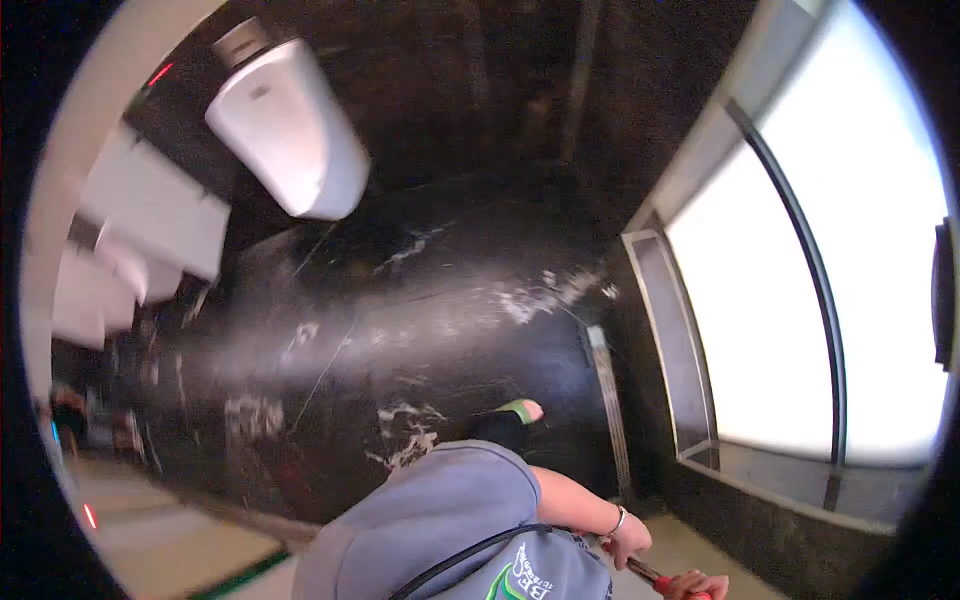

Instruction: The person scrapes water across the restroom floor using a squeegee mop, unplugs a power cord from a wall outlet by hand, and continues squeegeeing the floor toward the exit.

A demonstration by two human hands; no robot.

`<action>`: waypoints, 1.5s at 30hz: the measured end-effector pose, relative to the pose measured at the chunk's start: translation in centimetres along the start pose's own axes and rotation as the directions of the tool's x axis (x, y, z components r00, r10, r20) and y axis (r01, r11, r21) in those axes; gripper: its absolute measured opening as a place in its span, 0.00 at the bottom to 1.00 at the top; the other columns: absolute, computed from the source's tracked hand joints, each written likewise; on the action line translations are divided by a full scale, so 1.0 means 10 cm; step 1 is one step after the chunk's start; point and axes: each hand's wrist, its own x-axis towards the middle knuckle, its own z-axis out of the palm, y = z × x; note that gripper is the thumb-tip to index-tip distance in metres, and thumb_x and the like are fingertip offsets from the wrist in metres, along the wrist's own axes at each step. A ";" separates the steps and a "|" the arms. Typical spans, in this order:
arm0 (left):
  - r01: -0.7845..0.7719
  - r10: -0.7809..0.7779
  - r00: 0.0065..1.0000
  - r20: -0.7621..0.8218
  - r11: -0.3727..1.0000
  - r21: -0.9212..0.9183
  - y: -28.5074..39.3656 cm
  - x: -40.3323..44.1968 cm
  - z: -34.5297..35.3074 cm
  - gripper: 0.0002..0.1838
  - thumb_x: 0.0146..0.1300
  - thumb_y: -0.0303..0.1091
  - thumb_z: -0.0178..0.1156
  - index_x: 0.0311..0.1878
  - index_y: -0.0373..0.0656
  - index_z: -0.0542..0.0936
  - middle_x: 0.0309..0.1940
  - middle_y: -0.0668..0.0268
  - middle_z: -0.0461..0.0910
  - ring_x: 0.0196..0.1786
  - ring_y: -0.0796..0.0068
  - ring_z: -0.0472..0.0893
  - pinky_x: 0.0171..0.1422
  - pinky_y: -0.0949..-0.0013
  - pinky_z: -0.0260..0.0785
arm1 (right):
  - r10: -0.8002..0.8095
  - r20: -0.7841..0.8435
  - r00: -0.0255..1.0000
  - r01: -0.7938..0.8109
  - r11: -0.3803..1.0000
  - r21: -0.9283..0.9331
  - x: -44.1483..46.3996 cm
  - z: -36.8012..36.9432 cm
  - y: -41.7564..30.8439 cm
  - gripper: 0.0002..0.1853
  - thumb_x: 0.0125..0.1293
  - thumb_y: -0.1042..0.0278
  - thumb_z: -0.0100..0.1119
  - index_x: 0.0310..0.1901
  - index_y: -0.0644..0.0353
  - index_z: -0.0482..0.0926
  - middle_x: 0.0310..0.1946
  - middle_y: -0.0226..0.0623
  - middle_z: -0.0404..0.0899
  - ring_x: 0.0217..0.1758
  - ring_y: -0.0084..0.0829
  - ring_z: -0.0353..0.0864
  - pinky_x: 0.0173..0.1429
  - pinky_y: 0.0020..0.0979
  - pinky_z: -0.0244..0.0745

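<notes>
My left hand (628, 540), with a bracelet at the wrist, is closed around a thin metallic handle (645, 571) at the bottom right. Farther along it, my right hand (695, 584) grips a red part near the lower frame edge. Both hands are slightly blurred. A pale narrow strip (611, 410) runs along the dark floor above my left hand; whether it joins the handle cannot be made out. My grey shirt (450, 510) fills the bottom middle, and a foot in a green slipper (524, 409) shows above it.
A white urinal (285, 130) hangs on the dark wall at upper left. Pale partitions (155, 195) and another urinal (140, 265) stand farther left. Glossy dark floor (350, 350) with white veins spreads across the middle. A bright window (780, 300) with a dark bar is on the right.
</notes>
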 end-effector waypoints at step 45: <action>0.364 0.076 -0.707 -0.703 0.892 -0.270 0.53 -8.59 -0.08 0.59 0.44 0.44 0.75 0.72 0.38 0.45 0.71 0.47 0.50 0.75 0.51 0.51 0.77 0.58 0.45 | -0.753 0.462 0.469 0.477 0.655 0.586 -1.98 8.49 1.79 0.09 0.56 0.71 0.65 0.28 0.55 0.72 0.26 0.32 0.74 0.31 0.32 0.73 0.35 0.32 0.68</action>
